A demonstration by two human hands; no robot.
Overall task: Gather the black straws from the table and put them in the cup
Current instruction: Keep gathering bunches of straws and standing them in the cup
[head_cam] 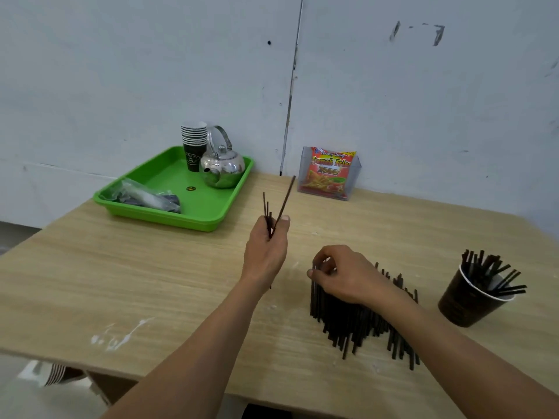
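The fingers (259, 234) of the left hand (266, 255) are curled, with the thumb pressed across them, and hold a small bunch (284, 204) of black straws. The hand is raised above the middle of the desk (151, 282), its back towards the camera and the forearm reaching up from the lower edge of the view. The straws stand out of the top of the fist; most are nearly upright and one longer straw leans to the right.

The right hand (344, 276) is lower and to the right, knuckles up and wrist bent, over the far left end of the pile (363, 325) of black straws lying on the desk. Its fingers (322, 257) are bent close, and thumb and forefinger seem to pinch the far end of the straw (312, 300) at the left edge of the pile. The right forearm crosses over the pile and hides part of it.

The cup (462, 303), dark with a white rim, stands on the desk to the right of the pile and apart from it. Many straws already stand in it, fanned out to the right.

At the back left a green tray (169, 220) carries a kettle (222, 169), stacked cups (194, 140) and a plastic bag (145, 196). A snack packet (329, 173) stands by the wall.
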